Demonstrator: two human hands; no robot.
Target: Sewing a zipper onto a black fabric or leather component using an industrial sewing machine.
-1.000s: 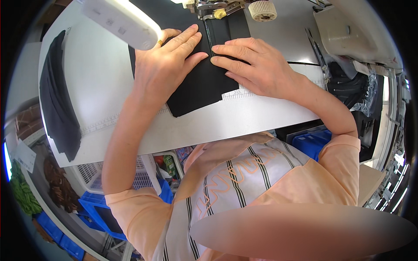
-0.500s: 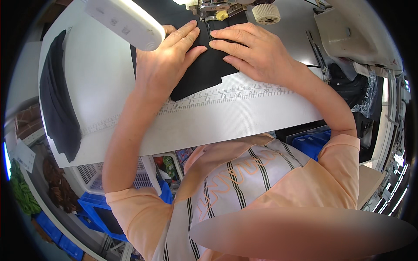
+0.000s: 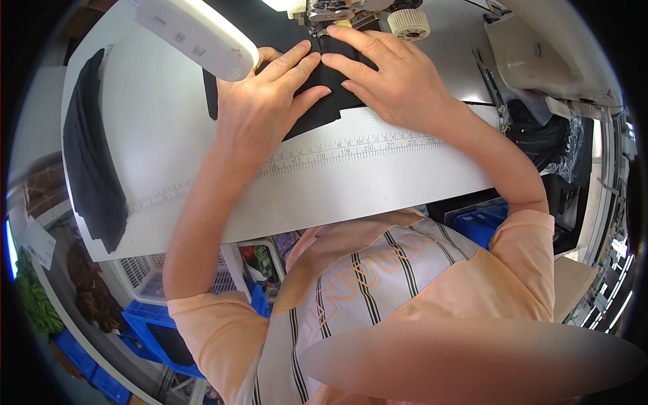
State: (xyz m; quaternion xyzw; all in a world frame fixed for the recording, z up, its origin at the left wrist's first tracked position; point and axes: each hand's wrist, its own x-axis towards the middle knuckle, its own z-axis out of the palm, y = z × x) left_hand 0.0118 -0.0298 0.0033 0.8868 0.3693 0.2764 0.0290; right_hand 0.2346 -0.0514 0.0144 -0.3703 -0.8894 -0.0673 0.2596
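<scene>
A piece of black fabric (image 3: 316,116) lies under the needle area of a sewing machine (image 3: 331,15), with a dark seam or zipper strip running toward the presser foot. My left hand (image 3: 260,101) rests on the fabric left of that strip, fingers stretched out and pressing it flat. On the other side, my right hand (image 3: 395,77) lies with its fingers spread on the cloth, its index fingertip close beside the presser foot. A white lamp-like device (image 3: 196,40) juts over the back of my left hand and hides part of the fabric.
Another black fabric piece (image 3: 93,158) lies at the table's left edge. A printed ruler strip (image 3: 324,156) crosses the white tabletop (image 3: 351,192). Scissors or tweezers (image 3: 487,77) lie at right, by dark items in plastic (image 3: 540,135). A white basket (image 3: 145,273) and blue crate (image 3: 158,337) stand below.
The black fabric has slid away from me, farther under the machine. My right hand has moved forward to the presser foot; my left hand has shifted slightly right.
</scene>
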